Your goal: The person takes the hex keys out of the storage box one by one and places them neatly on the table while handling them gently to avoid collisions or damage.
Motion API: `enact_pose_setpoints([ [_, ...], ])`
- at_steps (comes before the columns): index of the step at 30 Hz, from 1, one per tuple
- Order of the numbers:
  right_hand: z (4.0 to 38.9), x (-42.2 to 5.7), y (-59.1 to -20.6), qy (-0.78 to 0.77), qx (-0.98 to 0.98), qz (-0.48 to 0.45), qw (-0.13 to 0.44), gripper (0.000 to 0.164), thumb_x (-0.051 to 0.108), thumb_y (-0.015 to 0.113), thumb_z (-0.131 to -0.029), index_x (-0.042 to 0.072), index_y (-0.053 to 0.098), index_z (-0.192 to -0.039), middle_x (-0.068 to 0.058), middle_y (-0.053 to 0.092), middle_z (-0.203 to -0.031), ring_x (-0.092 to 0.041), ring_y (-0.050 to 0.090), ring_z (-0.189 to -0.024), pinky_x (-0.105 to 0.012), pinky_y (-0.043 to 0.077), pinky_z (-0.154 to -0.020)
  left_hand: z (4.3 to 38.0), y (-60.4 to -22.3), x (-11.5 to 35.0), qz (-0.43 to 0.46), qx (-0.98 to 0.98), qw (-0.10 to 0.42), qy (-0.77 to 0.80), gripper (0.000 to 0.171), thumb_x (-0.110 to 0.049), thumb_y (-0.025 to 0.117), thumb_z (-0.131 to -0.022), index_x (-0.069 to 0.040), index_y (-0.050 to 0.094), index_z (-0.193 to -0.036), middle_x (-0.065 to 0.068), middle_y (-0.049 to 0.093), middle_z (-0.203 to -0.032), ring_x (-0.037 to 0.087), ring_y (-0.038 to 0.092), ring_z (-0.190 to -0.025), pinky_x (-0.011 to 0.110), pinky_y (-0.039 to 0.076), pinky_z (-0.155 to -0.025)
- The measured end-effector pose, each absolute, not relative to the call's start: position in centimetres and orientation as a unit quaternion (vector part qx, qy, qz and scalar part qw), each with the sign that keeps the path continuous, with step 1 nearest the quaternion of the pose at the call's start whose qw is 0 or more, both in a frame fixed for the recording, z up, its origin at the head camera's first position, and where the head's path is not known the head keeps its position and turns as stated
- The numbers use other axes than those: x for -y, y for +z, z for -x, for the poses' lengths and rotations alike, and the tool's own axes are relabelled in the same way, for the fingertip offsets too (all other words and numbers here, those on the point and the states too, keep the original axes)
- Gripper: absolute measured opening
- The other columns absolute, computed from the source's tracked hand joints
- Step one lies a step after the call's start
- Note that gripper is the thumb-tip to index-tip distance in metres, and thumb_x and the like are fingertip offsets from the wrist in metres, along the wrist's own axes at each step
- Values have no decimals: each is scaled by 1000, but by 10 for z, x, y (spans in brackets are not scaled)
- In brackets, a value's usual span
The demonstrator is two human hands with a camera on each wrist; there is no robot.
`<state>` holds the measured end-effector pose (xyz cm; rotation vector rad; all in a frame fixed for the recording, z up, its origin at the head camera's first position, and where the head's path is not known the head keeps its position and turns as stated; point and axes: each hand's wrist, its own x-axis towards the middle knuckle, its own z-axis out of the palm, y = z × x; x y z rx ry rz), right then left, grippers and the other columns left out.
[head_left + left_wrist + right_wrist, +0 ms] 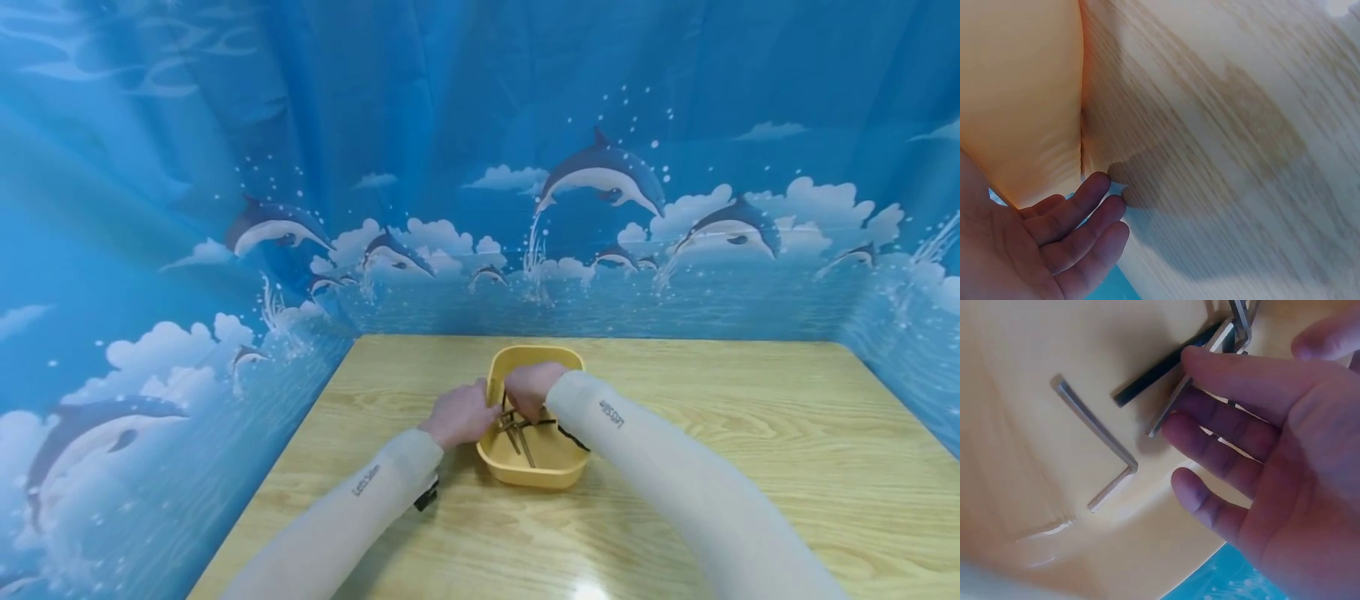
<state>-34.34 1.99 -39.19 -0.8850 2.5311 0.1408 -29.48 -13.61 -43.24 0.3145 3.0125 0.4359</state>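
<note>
A yellow plastic tub (pixel 531 477) stands on the table, with several hex keys (pixel 527 446) lying loose inside, some silver, some black. My left hand (pixel 461 414) holds the tub's left rim; in the left wrist view its fingers (pixel 1085 240) lie outside the tub wall (pixel 1022 87), and the thumb is hidden there. Inside the tub is my right hand (pixel 534 389), reaching among the keys. In the right wrist view its thumb stands apart from the loosely bent fingers (pixel 1229 381), which touch a silver hex key (pixel 1169 409). One bent silver key (pixel 1100 431) lies separately.
Under the tub is a wood-grain table (pixel 720 417), reaching far to the right. A blue curtain (pixel 465 108) printed with dolphins and clouds encloses the back and sides. The right forearm (pixel 675 475) crosses over the tub's right rim.
</note>
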Motion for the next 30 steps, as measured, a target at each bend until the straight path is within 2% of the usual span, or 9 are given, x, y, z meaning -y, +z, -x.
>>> enact_pose_setpoints([
  [6,343,-25,-386,56,-914,327,234,22,-6,68,-77,15,73,-81,6,58,-63,-9,47,-54,-24,41,-49,294,-432,134,-103,-984,38,138,34,-38,56,-100,-6,55,-111,10,63,-84,22,59,-70,44,51,-66],
  [10,341,-29,-379,80,-908,344,226,26,-7,65,-79,16,65,-67,6,47,-54,-10,37,-49,-26,34,-45,294,-432,133,-100,-985,41,132,38,-39,55,-101,-4,55,-116,11,65,-88,23,61,-73,45,52,-69],
  [14,339,-37,-373,79,-902,366,216,38,-3,61,-87,19,54,-57,7,40,-51,-9,29,-48,-27,29,-47,294,-432,134,-96,-987,47,122,46,-39,52,-102,-1,53,-127,14,67,-94,23,63,-76,44,53,-72],
  [18,335,-49,-368,46,-904,375,202,36,-5,63,-85,19,56,-59,8,43,-53,-7,33,-49,-24,33,-49,292,-431,134,-91,-988,49,117,53,-39,52,-102,3,49,-135,18,68,-100,26,65,-80,45,55,-74],
  [21,332,-62,-363,10,-907,370,200,39,-6,61,-84,19,50,-56,8,37,-52,-8,29,-49,-25,32,-50,292,-431,134,-89,-988,49,119,53,-38,53,-101,3,50,-135,18,69,-101,27,66,-81,46,56,-75],
  [25,329,-83,-356,-37,-908,371,190,46,2,59,-92,21,40,-56,6,25,-53,-11,20,-51,-28,28,-53,294,-432,134,-84,-987,50,125,52,-37,54,-101,2,50,-134,18,69,-102,26,65,-80,45,55,-76],
  [27,329,-94,-353,-60,-908,370,184,41,6,60,-94,21,45,-59,7,31,-55,-11,25,-53,-29,30,-56,294,-432,134,-84,-987,50,127,52,-37,53,-101,2,50,-135,17,68,-102,25,64,-79,45,55,-76],
  [30,327,-113,-350,-104,-906,368,180,26,8,61,-94,19,58,-71,5,48,-64,-11,39,-58,-30,37,-60,295,-432,133,-88,-987,49,124,53,-36,53,-101,3,49,-136,17,68,-102,25,63,-78,45,55,-75],
])
